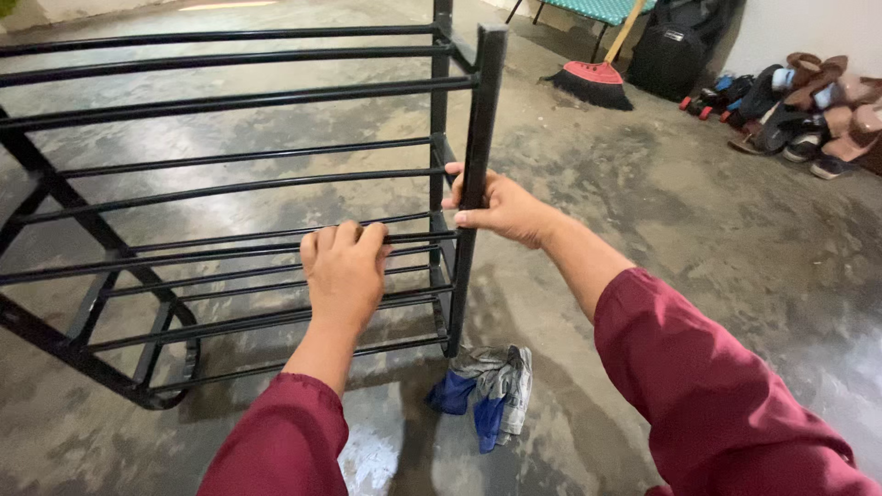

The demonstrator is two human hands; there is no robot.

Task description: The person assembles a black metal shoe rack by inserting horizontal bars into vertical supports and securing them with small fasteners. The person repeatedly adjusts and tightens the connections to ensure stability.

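- Concrete floor (698, 239), grey and stained, fills the head view; a broom (593, 81) and a pile of shoes (808, 110) lie far beyond the hands.
- Left hand (344, 266) is clenched over a thin bar of the black metal rack (230, 174).
- Right hand (501, 207) grasps the corner post, just right of the left grip.
- A crumpled cloth (487, 390) lies below both grips, at the post's foot.
- Step, I judge: steadying or shifting the rack; next move needs both holds firm.

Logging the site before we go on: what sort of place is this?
Probably a home entryway or utility area. The floor is bare concrete, a pile of shoes lies by the wall, a broom leans nearby, and both hands grip an empty black metal shoe rack.
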